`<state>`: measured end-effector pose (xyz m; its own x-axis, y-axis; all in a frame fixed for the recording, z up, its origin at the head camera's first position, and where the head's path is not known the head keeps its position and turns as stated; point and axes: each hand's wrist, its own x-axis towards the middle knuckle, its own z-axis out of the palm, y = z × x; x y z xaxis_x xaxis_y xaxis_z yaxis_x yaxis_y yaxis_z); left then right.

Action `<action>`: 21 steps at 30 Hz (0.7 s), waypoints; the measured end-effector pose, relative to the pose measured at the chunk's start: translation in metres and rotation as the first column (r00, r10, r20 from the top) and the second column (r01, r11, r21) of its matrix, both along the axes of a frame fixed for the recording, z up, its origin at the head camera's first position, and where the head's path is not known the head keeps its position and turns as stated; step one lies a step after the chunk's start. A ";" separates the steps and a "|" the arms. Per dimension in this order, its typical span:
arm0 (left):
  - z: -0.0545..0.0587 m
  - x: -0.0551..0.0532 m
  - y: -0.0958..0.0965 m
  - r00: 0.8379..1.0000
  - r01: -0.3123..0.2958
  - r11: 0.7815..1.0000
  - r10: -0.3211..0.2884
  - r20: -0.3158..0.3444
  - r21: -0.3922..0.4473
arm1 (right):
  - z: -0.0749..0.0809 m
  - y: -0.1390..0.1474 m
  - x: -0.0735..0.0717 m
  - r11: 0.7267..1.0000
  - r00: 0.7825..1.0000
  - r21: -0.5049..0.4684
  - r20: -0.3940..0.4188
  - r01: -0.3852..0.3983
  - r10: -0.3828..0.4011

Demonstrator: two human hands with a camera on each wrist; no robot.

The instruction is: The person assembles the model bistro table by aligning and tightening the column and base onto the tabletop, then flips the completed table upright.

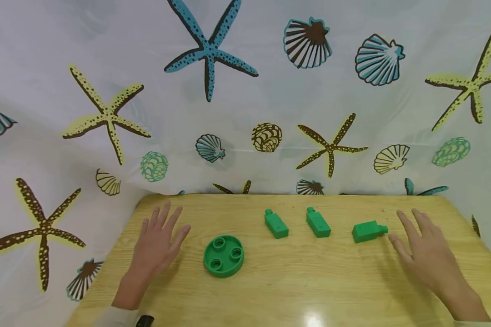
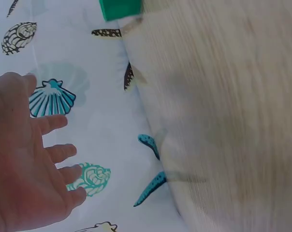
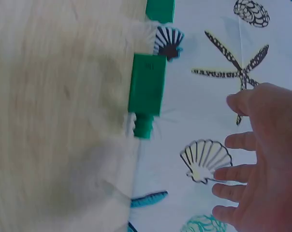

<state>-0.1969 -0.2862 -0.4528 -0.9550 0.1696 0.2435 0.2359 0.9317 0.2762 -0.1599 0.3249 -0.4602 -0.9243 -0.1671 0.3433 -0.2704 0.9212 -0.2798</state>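
My left hand (image 1: 157, 243) is held with fingers spread, left of a round green base (image 1: 224, 256) that has three ring-shaped sockets inside its rim. My right hand (image 1: 427, 254) has its fingers apart and holds nothing. Just left of its fingertips lies a green block with a narrow threaded neck (image 1: 368, 231), neck pointing right. Two similar green blocks lie nearer the middle: one (image 1: 276, 225) to the right of the base and another (image 1: 318, 223) beside it, both with necks toward the back. The right wrist view shows the threaded neck (image 3: 143, 125) clearly.
The pieces lie on a wooden table (image 1: 278, 281) with a light grain. A white cloth (image 1: 270, 100) printed with starfish and shells hangs behind it and along the sides. A small black object (image 1: 145, 320) shows by the left sleeve.
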 end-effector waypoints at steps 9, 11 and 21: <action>-0.007 0.017 0.030 0.998 0.070 0.965 -0.068 -0.018 0.252 | -0.006 -0.049 0.005 0.990 0.999 -0.131 -0.001 -0.053 0.054; -0.010 0.019 0.037 0.996 0.089 0.946 -0.085 -0.027 0.312 | -0.006 -0.063 0.005 0.984 0.997 -0.165 0.022 -0.070 0.074; -0.023 0.028 0.061 0.993 0.105 0.884 -0.118 -0.002 0.455 | -0.006 -0.115 -0.004 0.952 0.990 -0.273 -0.012 -0.139 0.141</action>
